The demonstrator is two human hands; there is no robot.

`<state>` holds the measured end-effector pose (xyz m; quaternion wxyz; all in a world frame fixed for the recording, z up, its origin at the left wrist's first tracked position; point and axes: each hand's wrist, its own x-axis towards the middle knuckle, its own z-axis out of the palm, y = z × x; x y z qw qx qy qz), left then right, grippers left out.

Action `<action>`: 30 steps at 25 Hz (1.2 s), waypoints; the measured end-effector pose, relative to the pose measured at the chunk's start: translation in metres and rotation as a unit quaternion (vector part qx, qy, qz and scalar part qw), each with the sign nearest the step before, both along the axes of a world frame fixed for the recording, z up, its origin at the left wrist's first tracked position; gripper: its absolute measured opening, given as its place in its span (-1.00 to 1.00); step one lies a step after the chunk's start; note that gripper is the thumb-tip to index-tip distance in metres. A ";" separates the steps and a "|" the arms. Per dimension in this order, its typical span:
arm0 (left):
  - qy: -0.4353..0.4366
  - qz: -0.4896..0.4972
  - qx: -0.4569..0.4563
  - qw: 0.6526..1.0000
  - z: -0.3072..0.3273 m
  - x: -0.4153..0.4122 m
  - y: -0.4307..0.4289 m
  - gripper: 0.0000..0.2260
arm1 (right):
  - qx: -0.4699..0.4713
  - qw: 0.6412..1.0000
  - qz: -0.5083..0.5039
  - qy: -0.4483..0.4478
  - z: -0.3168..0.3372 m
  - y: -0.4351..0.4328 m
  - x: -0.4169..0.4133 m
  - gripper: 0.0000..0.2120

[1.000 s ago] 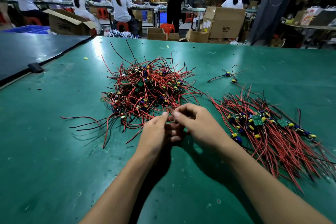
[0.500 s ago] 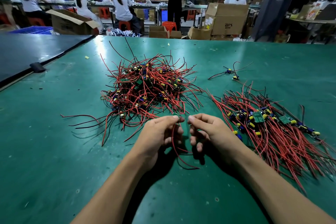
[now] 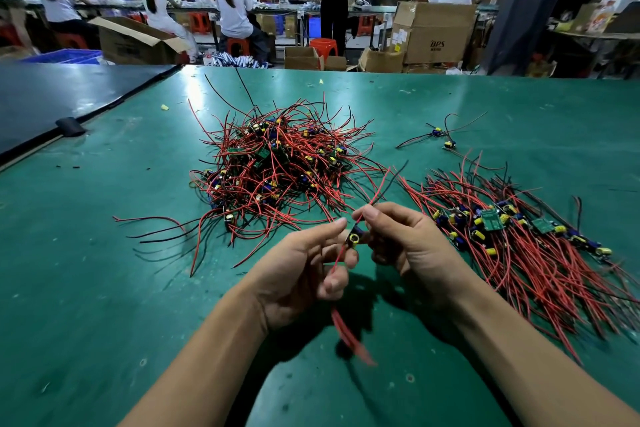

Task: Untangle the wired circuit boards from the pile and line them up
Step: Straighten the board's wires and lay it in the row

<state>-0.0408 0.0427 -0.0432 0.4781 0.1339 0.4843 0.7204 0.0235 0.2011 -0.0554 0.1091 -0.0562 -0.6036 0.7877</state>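
Note:
A tangled pile of wired circuit boards (image 3: 277,163) with red and black leads lies in the middle of the green table (image 3: 86,288). To the right, a row of lined-up boards (image 3: 512,229) rests with their wires fanned toward me. Between my hands hangs one small wired board (image 3: 355,238) with a yellow part. My left hand (image 3: 304,270) pinches its lower red wires, which dangle blurred below. My right hand (image 3: 405,239) pinches the upper red and black leads beside the board.
A small loose wired piece (image 3: 441,137) lies at the back right of the table. A dark mat (image 3: 52,97) adjoins the table on the left. Beyond the far edge are cardboard boxes (image 3: 433,31) and seated workers (image 3: 232,7).
Both hands have drawn back from the pile's near edge toward me, lifting one board free. Its wires now hang between and below my hands.

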 end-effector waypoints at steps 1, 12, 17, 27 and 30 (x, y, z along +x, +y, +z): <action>0.035 0.013 -0.019 0.999 -0.002 0.001 0.002 -0.77 | 0.014 1.000 -0.015 0.001 0.000 0.001 0.001 -0.76; 0.100 0.051 0.013 0.994 -0.014 0.003 0.012 -0.71 | 0.058 0.994 -0.076 -0.057 -0.006 0.004 -0.003 -0.82; 0.113 0.080 -0.021 0.990 -0.018 0.004 0.013 -0.88 | 0.173 0.979 -0.088 -0.060 -0.010 0.004 -0.002 -0.83; 0.121 0.146 -0.038 0.981 -0.017 0.006 0.015 -0.80 | 0.127 0.989 -0.071 -0.028 -0.007 -0.001 0.004 -0.65; 0.129 0.158 -0.035 0.978 -0.016 0.010 0.018 -0.79 | 0.110 0.990 -0.072 -0.047 -0.004 0.000 0.004 -0.66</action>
